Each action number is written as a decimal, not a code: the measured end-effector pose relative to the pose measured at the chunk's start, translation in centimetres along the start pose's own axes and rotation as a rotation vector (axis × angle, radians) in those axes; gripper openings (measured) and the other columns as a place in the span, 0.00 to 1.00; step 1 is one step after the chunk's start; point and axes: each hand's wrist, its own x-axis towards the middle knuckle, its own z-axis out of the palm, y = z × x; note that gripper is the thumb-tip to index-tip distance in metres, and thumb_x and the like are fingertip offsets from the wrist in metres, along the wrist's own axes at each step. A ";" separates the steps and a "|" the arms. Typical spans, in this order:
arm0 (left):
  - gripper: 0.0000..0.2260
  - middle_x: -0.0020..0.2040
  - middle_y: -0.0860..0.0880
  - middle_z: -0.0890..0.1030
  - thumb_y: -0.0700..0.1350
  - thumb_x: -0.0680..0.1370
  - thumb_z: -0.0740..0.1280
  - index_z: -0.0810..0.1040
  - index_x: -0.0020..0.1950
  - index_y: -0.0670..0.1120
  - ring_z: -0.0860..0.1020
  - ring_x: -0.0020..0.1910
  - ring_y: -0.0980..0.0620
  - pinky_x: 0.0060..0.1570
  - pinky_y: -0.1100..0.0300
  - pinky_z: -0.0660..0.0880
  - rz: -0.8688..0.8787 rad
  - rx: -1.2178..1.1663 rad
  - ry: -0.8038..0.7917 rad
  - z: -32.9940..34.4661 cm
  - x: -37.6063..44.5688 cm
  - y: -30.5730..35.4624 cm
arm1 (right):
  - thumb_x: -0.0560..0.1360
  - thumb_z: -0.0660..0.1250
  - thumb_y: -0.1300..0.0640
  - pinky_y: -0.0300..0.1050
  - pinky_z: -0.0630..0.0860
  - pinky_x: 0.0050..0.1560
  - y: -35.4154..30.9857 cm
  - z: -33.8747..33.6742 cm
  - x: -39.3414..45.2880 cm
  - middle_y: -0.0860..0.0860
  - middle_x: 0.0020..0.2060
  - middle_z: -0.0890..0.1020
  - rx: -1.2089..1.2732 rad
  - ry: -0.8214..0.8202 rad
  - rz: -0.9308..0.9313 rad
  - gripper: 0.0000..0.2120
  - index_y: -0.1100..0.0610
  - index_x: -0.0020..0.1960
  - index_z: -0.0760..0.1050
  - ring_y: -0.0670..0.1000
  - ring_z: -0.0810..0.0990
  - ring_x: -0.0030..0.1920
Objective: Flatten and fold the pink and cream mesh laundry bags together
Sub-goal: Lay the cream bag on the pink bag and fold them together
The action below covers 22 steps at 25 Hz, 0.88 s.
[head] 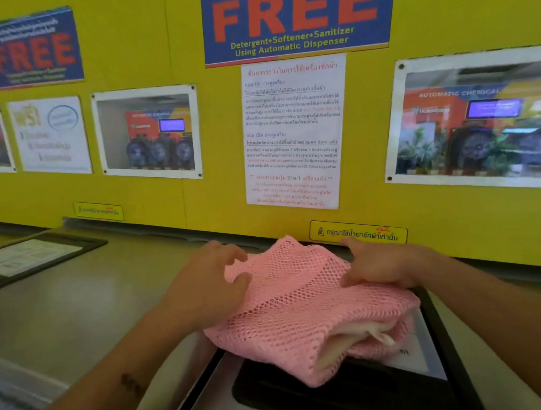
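Pink mesh bag (291, 304): folded bundle lying on a black-framed panel (437, 331) set in the table (75, 307), near the table's far edge, below the yellow wall (170, 197).
Cream mesh bag (355, 331): tucked inside the pink folds, showing only at the bundle's near right opening.
Left hand (210, 282): on the bundle's far left corner; fingers (236, 281) curled, pinching the pink mesh.
Right hand (382, 267): on the bundle's far right edge; fingers (355, 279) bent, gripping the mesh.
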 end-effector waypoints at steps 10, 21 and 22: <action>0.34 0.79 0.48 0.59 0.62 0.76 0.63 0.52 0.79 0.58 0.66 0.72 0.47 0.69 0.55 0.63 -0.250 -0.091 -0.433 -1.5 -2.7 2.5 | 0.74 0.69 0.43 0.56 0.69 0.66 0.0 1.4 -1.6 0.51 0.77 0.63 0.183 0.033 -0.067 0.42 0.36 0.78 0.45 0.58 0.71 0.69; 0.27 0.73 0.48 0.68 0.45 0.76 0.68 0.67 0.73 0.58 0.76 0.51 0.52 0.43 0.56 0.78 -0.328 -0.332 -0.220 -2.3 1.2 3.7 | 0.70 0.74 0.62 0.48 0.72 0.57 0.8 2.3 -2.3 0.51 0.71 0.67 0.372 0.108 -0.145 0.37 0.44 0.74 0.65 0.54 0.71 0.63; 0.28 0.74 0.47 0.67 0.51 0.77 0.67 0.64 0.76 0.57 0.77 0.55 0.49 0.44 0.55 0.78 -0.385 -0.259 -0.305 -1.6 0.4 3.1 | 0.70 0.74 0.58 0.49 0.72 0.59 1.0 2.5 -2.3 0.50 0.72 0.66 0.310 0.091 -0.132 0.37 0.42 0.74 0.64 0.54 0.70 0.65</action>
